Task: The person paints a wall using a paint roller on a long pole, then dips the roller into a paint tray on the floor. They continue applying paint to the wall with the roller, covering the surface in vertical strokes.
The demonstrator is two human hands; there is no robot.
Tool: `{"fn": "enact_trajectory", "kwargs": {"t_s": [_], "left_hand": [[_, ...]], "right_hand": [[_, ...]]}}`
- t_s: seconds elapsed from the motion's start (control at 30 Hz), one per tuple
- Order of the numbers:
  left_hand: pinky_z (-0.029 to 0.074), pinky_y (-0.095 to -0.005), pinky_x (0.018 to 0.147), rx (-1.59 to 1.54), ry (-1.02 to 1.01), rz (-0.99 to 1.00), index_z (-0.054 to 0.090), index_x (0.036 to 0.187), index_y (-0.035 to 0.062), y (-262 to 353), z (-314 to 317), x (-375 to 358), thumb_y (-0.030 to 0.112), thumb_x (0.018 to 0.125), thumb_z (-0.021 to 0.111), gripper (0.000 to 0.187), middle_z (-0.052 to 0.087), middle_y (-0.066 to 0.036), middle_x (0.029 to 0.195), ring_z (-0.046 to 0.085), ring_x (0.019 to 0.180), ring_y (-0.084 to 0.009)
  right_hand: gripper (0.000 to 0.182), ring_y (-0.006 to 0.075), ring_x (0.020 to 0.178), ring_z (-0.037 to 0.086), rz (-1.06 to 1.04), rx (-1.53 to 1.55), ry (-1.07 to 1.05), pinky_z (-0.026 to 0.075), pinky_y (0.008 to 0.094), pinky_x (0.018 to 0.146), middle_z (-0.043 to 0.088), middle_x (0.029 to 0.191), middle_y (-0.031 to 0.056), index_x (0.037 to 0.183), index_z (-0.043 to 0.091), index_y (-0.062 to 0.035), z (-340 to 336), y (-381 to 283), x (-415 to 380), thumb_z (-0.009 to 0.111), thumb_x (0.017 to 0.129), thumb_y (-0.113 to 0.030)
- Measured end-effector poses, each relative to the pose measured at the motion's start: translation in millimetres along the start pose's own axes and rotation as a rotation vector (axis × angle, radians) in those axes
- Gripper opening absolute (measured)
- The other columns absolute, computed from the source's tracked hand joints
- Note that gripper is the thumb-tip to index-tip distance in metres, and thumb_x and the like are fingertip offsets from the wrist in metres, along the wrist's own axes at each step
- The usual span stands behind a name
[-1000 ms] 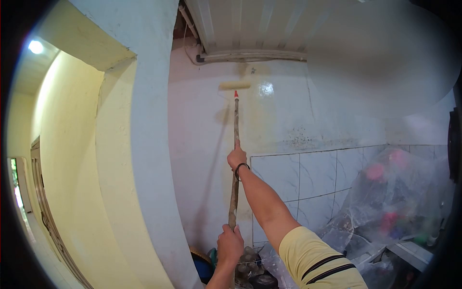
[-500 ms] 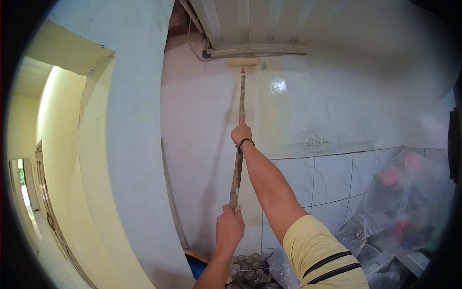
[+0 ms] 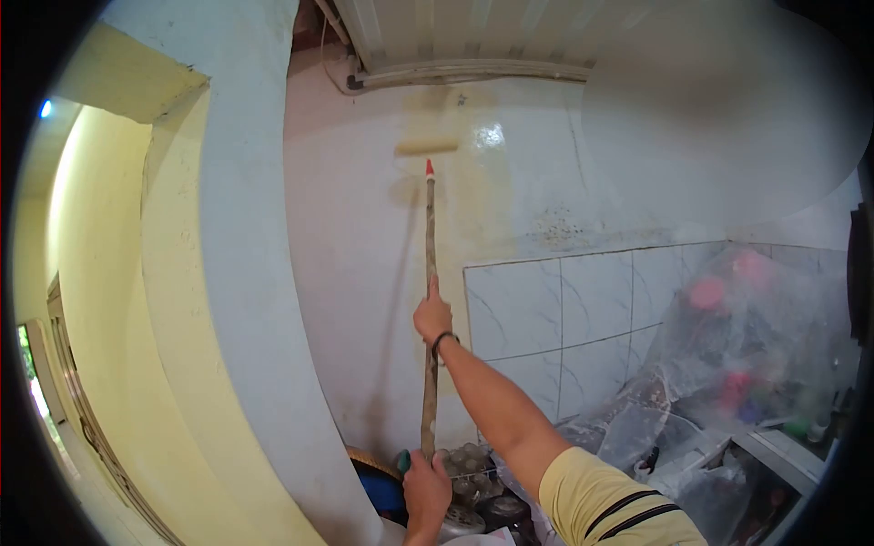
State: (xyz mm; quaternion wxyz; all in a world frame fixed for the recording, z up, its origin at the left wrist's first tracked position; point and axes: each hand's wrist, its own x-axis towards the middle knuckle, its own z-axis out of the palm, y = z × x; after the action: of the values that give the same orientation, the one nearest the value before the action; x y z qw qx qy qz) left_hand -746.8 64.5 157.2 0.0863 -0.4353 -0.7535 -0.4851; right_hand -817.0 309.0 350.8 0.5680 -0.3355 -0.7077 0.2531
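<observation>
A long wooden pole (image 3: 431, 227) with a red tip stands nearly upright before me, a yellow paint roller (image 3: 427, 146) at its top against the white wall (image 3: 350, 209). My right hand (image 3: 433, 318), with a dark band at the wrist, grips the pole around its middle, the index finger lying up along it. Lower down, my left hand (image 3: 427, 491) is closed around the pole's bottom end. Pale yellow paint (image 3: 478, 173) marks the wall around and to the right of the roller.
Pipes (image 3: 473, 75) run under the ceiling panel. White tiles (image 3: 514, 309) cover the lower wall. Clear plastic sheeting (image 3: 756, 318) drapes over items at the right. Stacked round items (image 3: 469, 464) lie below. A wall edge (image 3: 250, 273) stands at the left.
The roller has moved down the wall from just under the pipe, and both hands have lowered with the pole. A fresh yellow patch shows above the roller. The view has shifted slightly right and down.
</observation>
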Motion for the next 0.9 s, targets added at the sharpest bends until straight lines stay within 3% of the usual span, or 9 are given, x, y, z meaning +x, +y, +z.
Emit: {"fn": "enact_trajectory", "kwargs": {"t_s": [0.13, 0.2, 0.3, 0.4, 0.5, 0.6, 0.7, 0.83, 0.9], "left_hand": [[0.043, -0.0559, 0.065, -0.037, -0.002, 0.014, 0.047, 0.101, -0.0017, -51.1, 9.5, -73.9, 0.023, 0.089, 0.051, 0.028, 0.059, -0.029, 0.078, 0.056, 0.073, -0.0487], [0.044, -0.0563, 0.065, -0.044, 0.041, 0.095, 0.049, 0.11, 0.0001, -72.6, 10.9, -112.0, 0.025, 0.089, 0.048, 0.032, 0.059, -0.03, 0.08, 0.057, 0.071, -0.0485], [0.044, -0.0566, 0.066, 0.036, -0.06, -0.003, 0.049, 0.111, 0.0008, -76.1, -11.5, -156.0, 0.025, 0.09, 0.047, 0.032, 0.059, -0.031, 0.079, 0.057, 0.072, -0.049], [0.044, -0.0568, 0.067, 0.062, 0.277, 0.159, 0.048, 0.109, 0.0028, -78.0, -5.9, -187.5, 0.026, 0.091, 0.046, 0.03, 0.059, -0.031, 0.078, 0.057, 0.073, -0.0496], [0.044, -0.0565, 0.069, 0.008, -0.215, -0.249, 0.047, 0.112, 0.0046, -56.7, -32.4, -212.8, 0.028, 0.09, 0.047, 0.033, 0.058, -0.032, 0.09, 0.056, 0.077, -0.0509], [0.045, -0.0566, 0.069, 0.029, -0.241, -0.279, 0.046, 0.113, 0.0042, -59.5, -26.6, -215.7, 0.03, 0.09, 0.047, 0.035, 0.057, -0.033, 0.095, 0.056, 0.077, -0.0512], [0.045, -0.0565, 0.067, 0.082, 0.078, -0.017, 0.047, 0.108, 0.002, -46.6, -23.8, -200.9, 0.028, 0.089, 0.049, 0.032, 0.057, -0.032, 0.094, 0.056, 0.078, -0.0498], [0.045, -0.0555, 0.066, 0.043, -0.083, -0.066, 0.046, 0.11, 0.0012, -40.8, -19.5, -163.8, 0.024, 0.088, 0.051, 0.032, 0.059, -0.031, 0.089, 0.056, 0.079, -0.0492], [0.045, -0.0548, 0.066, -0.035, -0.104, -0.003, 0.046, 0.113, 0.0014, -24.9, -22.1, -136.5, 0.023, 0.088, 0.052, 0.034, 0.058, -0.032, 0.091, 0.056, 0.08, -0.0492]], "right_hand": [[0.062, 0.0444, 0.084, 0.06, 0.065, -0.069, -0.062, 0.048, 0.0503, 0.079, 0.059, 0.093, 0.0299, 0.144, 0.013, -0.025, -3.7, 31.7, -88.4, 0.04, 0.088, -0.016], [0.063, 0.0449, 0.084, 0.06, 0.145, -0.019, -0.118, 0.047, 0.0511, 0.079, 0.06, 0.092, 0.0296, 0.144, 0.013, -0.0248, -13.0, 35.1, -130.1, 0.04, 0.088, -0.016], [0.063, 0.045, 0.077, 0.059, 0.128, -0.041, -0.077, 0.048, 0.0499, 0.074, 0.061, 0.082, 0.0272, 0.144, 0.016, -0.0215, -4.6, 61.3, -174.8, 0.043, 0.087, -0.015], [0.063, 0.0451, 0.074, 0.059, 0.164, -0.057, -0.093, 0.049, 0.0495, 0.072, 0.061, 0.078, 0.026, 0.144, 0.017, -0.0197, -4.1, 81.8, -211.6, 0.045, 0.087, -0.016], [0.064, 0.0444, 0.074, 0.06, 0.152, -0.108, -0.085, 0.049, 0.049, 0.072, 0.061, 0.077, 0.0254, 0.144, 0.017, -0.0201, -8.0, 99.6, -241.5, 0.046, 0.087, -0.016], [0.063, 0.0434, 0.074, 0.06, 0.138, -0.098, -0.086, 0.049, 0.0478, 0.073, 0.061, 0.075, 0.0244, 0.144, 0.018, -0.0205, -13.3, 100.4, -241.4, 0.046, 0.087, -0.017], [0.062, 0.0414, 0.069, 0.061, 0.129, -0.045, -0.088, 0.051, 0.0462, 0.067, 0.061, 0.073, 0.023, 0.144, 0.018, -0.0207, -14.4, 91.5, -220.4, 0.046, 0.088, -0.017], [0.061, 0.0369, 0.055, 0.059, -0.05, 0.004, 0.025, 0.052, 0.0432, 0.053, 0.06, 0.068, 0.0211, 0.143, 0.019, -0.0212, -8.6, 85.3, -170.1, 0.044, 0.088, -0.017], [0.06, 0.0331, 0.049, 0.058, 0.022, 0.045, -0.021, 0.051, 0.0408, 0.047, 0.06, 0.066, 0.0198, 0.143, 0.019, -0.0213, -20.4, 62.1, -140.8, 0.044, 0.088, -0.017]]}}
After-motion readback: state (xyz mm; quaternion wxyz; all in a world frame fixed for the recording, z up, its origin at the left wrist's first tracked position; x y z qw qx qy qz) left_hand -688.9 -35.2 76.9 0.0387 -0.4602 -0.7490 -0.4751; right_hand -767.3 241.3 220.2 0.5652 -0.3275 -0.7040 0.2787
